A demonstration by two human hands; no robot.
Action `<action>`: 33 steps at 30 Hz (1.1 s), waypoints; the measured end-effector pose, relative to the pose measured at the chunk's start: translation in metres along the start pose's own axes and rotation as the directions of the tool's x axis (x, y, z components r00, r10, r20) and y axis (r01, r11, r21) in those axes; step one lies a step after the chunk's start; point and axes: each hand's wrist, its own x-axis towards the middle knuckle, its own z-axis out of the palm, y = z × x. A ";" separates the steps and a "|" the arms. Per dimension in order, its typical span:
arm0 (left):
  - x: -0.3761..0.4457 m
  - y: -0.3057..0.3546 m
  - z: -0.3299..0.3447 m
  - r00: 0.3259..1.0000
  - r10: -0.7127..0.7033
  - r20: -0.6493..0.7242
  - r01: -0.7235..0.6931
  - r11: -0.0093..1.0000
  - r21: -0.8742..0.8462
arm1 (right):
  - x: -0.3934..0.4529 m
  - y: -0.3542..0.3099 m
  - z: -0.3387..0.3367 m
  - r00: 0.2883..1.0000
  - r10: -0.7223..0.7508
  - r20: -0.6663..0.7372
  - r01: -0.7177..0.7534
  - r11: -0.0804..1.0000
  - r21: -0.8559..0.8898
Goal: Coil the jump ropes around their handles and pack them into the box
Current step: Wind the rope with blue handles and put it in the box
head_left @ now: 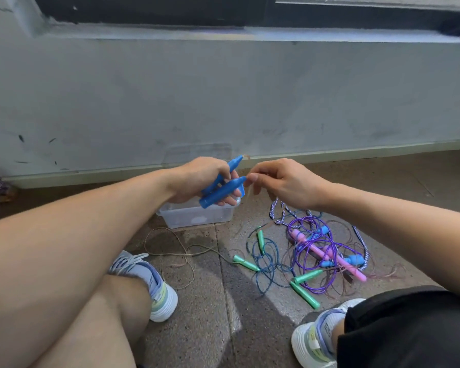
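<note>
Left hand [199, 179] grips two blue handles [222, 191] together, tips pointing to 1 o'clock. Right hand [284, 181] pinches the thin tan rope [170, 251] just beside the handle tips; the rest of that rope trails down to the floor in loose loops at 7 o'clock from the hands.

Clear plastic box [197, 216] sits on the floor directly under the left hand, at 6 o'clock, close to the wall; contents can't be made out.

Tangled pile [311, 251] at 5 o'clock from the hands: green handles, pink handles, light-blue handles, purple, dark-blue and striped cords all overlapping.

Floor [223, 301] is speckled stone tile with a bright sun patch by the pile. Grey wall [223, 102] with skirting runs across at 12 o'clock, window ledge above.

Person is seated; sneakers [154, 285] at 7 and 5 o'clock hem in the working area. Open floor between the box and the left shoe.
</note>
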 end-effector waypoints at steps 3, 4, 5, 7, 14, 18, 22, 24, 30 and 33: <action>-0.006 0.006 0.010 0.999 -0.046 -0.020 0.044 0.994 -0.105 | 0.003 -0.001 0.003 0.996 0.061 -0.069 -0.047 0.983 0.179; -0.007 0.008 0.012 0.997 -0.069 -0.045 0.064 0.992 -0.112 | 0.004 -0.001 0.004 0.995 0.081 -0.064 -0.065 0.971 0.231; -0.008 0.010 0.013 0.995 -0.084 -0.060 0.077 0.991 -0.107 | 0.003 -0.001 0.004 0.993 0.099 -0.062 -0.079 0.961 0.264; -0.010 0.013 0.011 0.994 -0.085 -0.063 0.081 0.994 -0.068 | 0.000 -0.001 0.003 0.987 0.140 -0.079 -0.114 0.956 0.270; -0.028 0.023 0.010 0.999 -0.020 -0.044 0.017 0.998 -0.053 | 0.005 -0.034 -0.019 0.963 0.159 -0.218 -0.116 0.974 0.197; -0.039 0.027 0.000 0.993 -0.055 -0.109 0.038 0.988 -0.153 | 0.005 -0.065 -0.021 0.966 0.194 -0.169 -0.131 0.935 0.329; -0.043 0.017 -0.015 0.988 -0.109 -0.110 0.102 0.992 -0.070 | 0.010 -0.071 -0.007 0.949 0.262 -0.175 -0.149 0.864 0.481; -0.049 0.014 -0.019 0.978 -0.139 -0.155 0.132 0.990 -0.053 | 0.012 -0.075 -0.005 0.943 0.315 -0.105 -0.236 0.858 0.456; -0.087 0.018 -0.031 0.856 -0.154 -0.494 0.179 0.984 0.003 | 0.016 -0.106 0.007 0.959 0.257 -0.117 -0.193 0.900 0.390; -0.097 0.027 -0.045 0.738 -0.086 -0.669 0.229 0.965 0.128 | 0.017 -0.125 0.010 0.978 0.208 -0.023 -0.172 0.859 0.482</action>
